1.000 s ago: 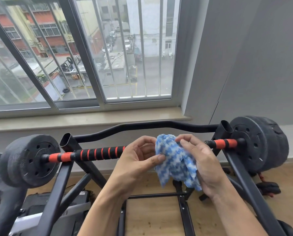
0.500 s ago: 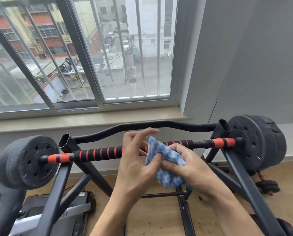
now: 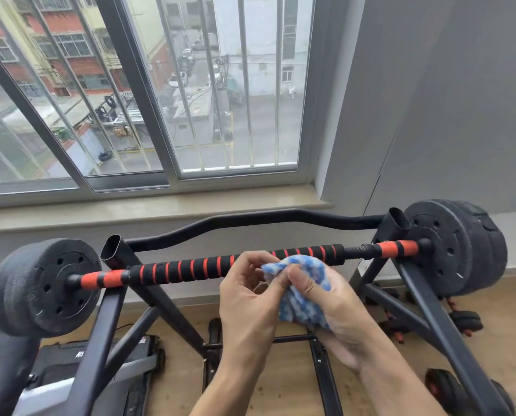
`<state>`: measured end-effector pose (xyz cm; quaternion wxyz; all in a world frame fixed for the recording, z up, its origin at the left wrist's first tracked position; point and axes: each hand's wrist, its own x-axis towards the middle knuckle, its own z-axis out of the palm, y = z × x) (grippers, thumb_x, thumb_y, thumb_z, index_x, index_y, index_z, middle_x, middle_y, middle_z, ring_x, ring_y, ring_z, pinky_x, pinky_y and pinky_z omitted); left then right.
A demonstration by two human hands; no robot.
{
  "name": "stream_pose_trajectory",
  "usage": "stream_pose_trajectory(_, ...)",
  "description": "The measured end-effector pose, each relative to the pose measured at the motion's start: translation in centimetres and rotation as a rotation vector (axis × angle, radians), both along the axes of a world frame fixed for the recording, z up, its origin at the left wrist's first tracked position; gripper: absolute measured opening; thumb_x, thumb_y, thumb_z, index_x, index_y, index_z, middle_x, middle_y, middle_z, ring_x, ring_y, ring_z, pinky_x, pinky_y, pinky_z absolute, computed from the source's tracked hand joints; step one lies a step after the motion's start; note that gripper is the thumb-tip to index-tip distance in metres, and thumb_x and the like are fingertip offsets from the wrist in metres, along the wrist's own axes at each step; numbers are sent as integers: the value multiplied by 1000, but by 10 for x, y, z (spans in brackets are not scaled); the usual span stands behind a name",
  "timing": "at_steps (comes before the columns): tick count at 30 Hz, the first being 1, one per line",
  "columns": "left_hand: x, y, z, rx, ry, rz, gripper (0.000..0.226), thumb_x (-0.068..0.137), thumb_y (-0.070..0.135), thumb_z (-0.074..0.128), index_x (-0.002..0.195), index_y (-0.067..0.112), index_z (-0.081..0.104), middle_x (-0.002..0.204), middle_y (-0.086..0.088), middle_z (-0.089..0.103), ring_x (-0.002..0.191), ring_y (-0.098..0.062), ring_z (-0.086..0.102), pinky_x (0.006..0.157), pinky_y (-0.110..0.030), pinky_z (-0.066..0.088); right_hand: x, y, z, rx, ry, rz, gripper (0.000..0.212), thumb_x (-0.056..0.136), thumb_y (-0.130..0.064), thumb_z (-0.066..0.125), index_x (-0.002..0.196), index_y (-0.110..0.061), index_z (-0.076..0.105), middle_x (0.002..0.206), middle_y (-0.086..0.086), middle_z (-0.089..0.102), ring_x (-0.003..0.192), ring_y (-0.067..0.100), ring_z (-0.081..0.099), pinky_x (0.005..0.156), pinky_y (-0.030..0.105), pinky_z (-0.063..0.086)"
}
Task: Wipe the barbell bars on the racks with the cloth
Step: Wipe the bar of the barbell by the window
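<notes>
Since a sec ago the cloth [image 3: 303, 291] is off the bar [image 3: 190, 270] & bunched low just in front of it: right hand [image 3: 337, 307] fingers curl round the wad, left hand [image 3: 250, 298] pinches its top edge w/ thumb, so likely refolding, not wiping yet. Room: bar's left stretch is open up to the rack post [image 3: 115, 253] & left plate [image 3: 40, 286]; right run ends at the right plate [image 3: 455, 247], w/ the curved bar [image 3: 265, 219] close behind.
</notes>
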<state>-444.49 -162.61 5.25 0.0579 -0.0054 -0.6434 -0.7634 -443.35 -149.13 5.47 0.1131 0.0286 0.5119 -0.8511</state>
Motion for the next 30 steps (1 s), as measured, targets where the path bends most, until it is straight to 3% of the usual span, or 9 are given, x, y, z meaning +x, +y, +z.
stream_pose_trajectory(3, -6, -18, -7, -63, -17, -3, 17, 83, 22, 87, 88, 16, 72, 87, -6, 73, 77, -20, 70, 70, -29, 57, -4, 1, -4, 187, 34, -22, 33, 90, -19, 73, 117, -1, 65, 114, 21, 73, 109, 37, 70, 95, 47, 56)
stream_pose_trajectory(7, -18, -52, -28, -367, 29, 9, 12, 90, 16, 82, 88, 21, 71, 86, 4, 72, 82, -16, 70, 75, -29, 55, -15, 0, -12, 527, 85, -60, 29, 83, -26, 85, 95, -9, 64, 88, 13, 74, 85, 31, 74, 77, 46, 59)
stream_pose_trajectory(12, -46, -93, -48, -845, 324, 192, 21, 91, 3, 74, 100, 21, 67, 99, 13, 65, 95, -11, 60, 87, -24, 48, -39, -9, -4, 1067, 183, -214, 31, 78, -41, 85, 90, -25, 62, 74, -6, 68, 67, 12, 65, 61, 29, 54)
stream_pose_trajectory(15, -72, -102, -57, -1059, 431, 40, 25, 90, 17, 76, 113, 20, 67, 113, 8, 63, 106, -16, 57, 96, -35, 48, -65, -15, 9, 1314, 390, -225, 30, 78, -28, 84, 97, -29, 60, 84, -10, 69, 76, 8, 65, 66, 31, 55)
stream_pose_trajectory(18, -94, -105, -65, -1207, 399, -141, 38, 91, 43, 74, 123, 28, 62, 117, 9, 61, 106, -16, 57, 99, -36, 45, -92, -32, 0, 1539, 542, -85, 38, 77, -20, 82, 108, -22, 61, 95, -1, 68, 88, 18, 65, 74, 38, 55)
stream_pose_trajectory(20, -102, -108, -72, -1216, 382, -180, 36, 91, 50, 71, 120, 31, 60, 112, 10, 61, 100, -15, 59, 93, -36, 45, -96, -45, -16, 1601, 520, 18, 40, 76, -17, 81, 110, -22, 59, 94, 0, 66, 89, 22, 63, 75, 38, 53)
stream_pose_trajectory(22, -103, -110, -79, -1195, 438, -138, 32, 91, 50, 71, 114, 29, 64, 106, 10, 62, 94, -18, 61, 92, -38, 46, -94, -49, -27, 1524, 492, 10, 41, 76, -17, 78, 111, -24, 58, 95, -4, 65, 88, 17, 62, 77, 33, 52)
stream_pose_trajectory(26, -86, -107, -99, -1371, 581, 69, 34, 97, 46, 67, 123, 24, 65, 115, 6, 66, 108, -23, 62, 115, -54, 33, -94, -44, -29, 1372, 471, -34, 46, 74, -12, 79, 117, -22, 68, 110, -10, 69, 99, 3, 63, 89, 14, 48)
stream_pose_trajectory(30, -91, -100, -114, -1645, 545, 52, 58, 89, 48, 72, 132, 14, 55, 113, -8, 59, 100, -31, 56, 99, -52, 42, -96, -41, -30, 1409, 541, 9, 32, 74, -7, 78, 103, -18, 73, 100, -8, 71, 94, 9, 65, 84, 33, 53)
